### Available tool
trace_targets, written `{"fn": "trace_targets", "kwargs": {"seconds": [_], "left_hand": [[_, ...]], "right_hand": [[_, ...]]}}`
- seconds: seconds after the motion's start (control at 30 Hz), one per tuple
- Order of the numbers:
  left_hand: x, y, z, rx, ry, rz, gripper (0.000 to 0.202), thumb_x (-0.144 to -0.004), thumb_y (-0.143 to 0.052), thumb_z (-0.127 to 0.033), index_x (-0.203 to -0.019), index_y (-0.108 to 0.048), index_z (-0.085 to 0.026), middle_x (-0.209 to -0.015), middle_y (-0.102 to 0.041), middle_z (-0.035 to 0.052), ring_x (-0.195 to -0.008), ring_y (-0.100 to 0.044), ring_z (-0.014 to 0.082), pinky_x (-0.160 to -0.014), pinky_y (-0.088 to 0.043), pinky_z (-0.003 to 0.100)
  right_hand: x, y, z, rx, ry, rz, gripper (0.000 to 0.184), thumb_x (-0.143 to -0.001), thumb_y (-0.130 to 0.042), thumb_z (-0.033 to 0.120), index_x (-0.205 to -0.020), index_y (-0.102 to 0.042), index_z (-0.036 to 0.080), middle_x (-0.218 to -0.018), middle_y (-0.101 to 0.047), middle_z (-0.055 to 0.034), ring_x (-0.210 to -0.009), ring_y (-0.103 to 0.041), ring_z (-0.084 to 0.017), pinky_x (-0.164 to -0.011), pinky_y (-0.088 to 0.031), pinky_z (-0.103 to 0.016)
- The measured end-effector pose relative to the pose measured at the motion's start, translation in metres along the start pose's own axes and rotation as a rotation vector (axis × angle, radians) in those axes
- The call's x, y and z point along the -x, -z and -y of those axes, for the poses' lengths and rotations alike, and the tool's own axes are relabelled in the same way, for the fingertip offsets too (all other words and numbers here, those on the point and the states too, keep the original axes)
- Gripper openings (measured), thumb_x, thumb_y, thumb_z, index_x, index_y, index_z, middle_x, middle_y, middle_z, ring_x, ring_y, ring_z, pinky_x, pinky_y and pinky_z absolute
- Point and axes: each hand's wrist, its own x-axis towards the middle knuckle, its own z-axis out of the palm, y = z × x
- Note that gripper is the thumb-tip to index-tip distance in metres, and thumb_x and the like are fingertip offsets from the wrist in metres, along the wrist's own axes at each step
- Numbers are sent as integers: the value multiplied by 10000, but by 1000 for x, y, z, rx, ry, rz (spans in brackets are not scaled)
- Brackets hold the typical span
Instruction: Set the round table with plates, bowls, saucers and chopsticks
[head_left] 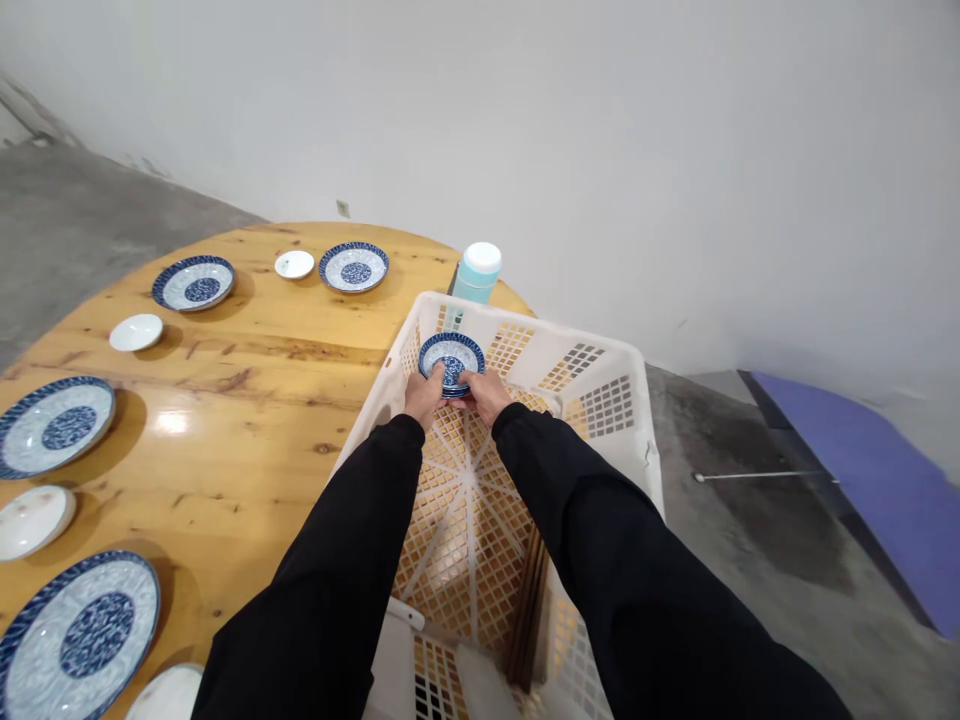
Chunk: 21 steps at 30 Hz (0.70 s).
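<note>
Both my arms in black sleeves reach into a white lattice crate at the table's right edge. My left hand and my right hand are closed on the near rim of a small stack of blue-and-white saucers at the crate's far left corner. The thumbs lie on the top saucer. Whether the stack rests on the crate floor or is lifted I cannot tell.
A round wooden table carries blue-and-white plates and small white dishes. A teal bottle with a white cap stands behind the crate. A purple mat lies on the concrete floor at right.
</note>
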Motion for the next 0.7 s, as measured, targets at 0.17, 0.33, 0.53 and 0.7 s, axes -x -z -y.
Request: {"fn": "trace_targets", "kwargs": {"seconds": [0.17, 0.33, 0.53, 0.7], "left_hand": [[14, 2, -4, 63, 19, 51, 608, -883, -667, -501, -1282, -586, -49, -1256, -669, 240, -1093, -681, 278, -866, -568, 347], [56, 14, -19, -42, -3, 60, 420, -886, -653, -414, -1220, -628, -161, -1325, -642, 169, -1222, -603, 296, -853, -557, 343], [123, 50, -56, -88, -122, 343, 232, -885, -656, -372, -922, -658, -143, -994, -694, 101, -969, -678, 204, -873, -549, 330], [192, 109, -88, -107, -321, 325, 299, -924, -617, -371, -1097, -666, -132, -1040, -725, 96, -939, -694, 154, -890, -553, 322]], "right_hand": [[12, 5, 3, 131, 37, 70, 179, -933, -611, 292, -945, -597, 114, -598, -631, -20, -521, -653, -158, -554, -602, -277], [46, 22, 30, 262, 61, 56, 251, -928, -652, 334, -961, -587, 94, -564, -573, -2, -489, -666, -199, -451, -543, -277], [98, 47, 73, 191, 257, 43, 73, -876, -647, 135, -836, -589, 116, -695, -615, -7, -494, -651, -120, -453, -504, -207], [169, 75, 80, 121, 382, 59, 14, -843, -661, 148, -839, -665, 161, -815, -702, -58, -601, -672, -138, -493, -496, -228]]}}
